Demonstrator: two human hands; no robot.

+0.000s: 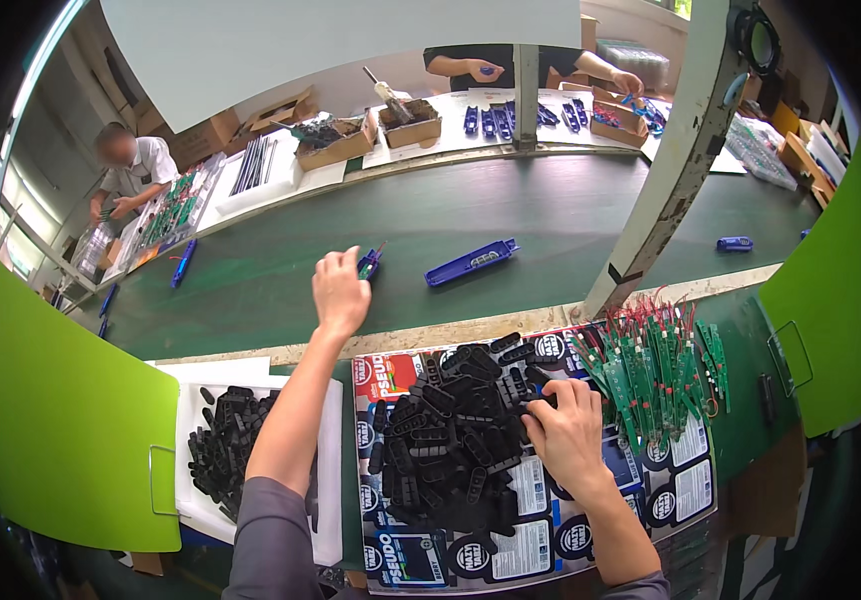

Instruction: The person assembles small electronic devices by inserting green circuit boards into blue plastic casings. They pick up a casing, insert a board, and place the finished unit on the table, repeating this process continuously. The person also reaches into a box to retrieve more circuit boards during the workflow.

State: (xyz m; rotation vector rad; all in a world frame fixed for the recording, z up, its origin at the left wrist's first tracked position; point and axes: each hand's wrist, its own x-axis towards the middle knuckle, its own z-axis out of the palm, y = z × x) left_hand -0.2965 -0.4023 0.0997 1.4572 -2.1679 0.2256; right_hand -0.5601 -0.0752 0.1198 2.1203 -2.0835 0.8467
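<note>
Head view, small blue-green part, perhaps partly assembled

A long dark-green conveyor belt runs across the room between two work desks. A pale, scuffed post leans up from the near desk's wooden edge. Bright green panels stand at both sides. A white board hangs overhead, and a light strip glows on the left.
</note>
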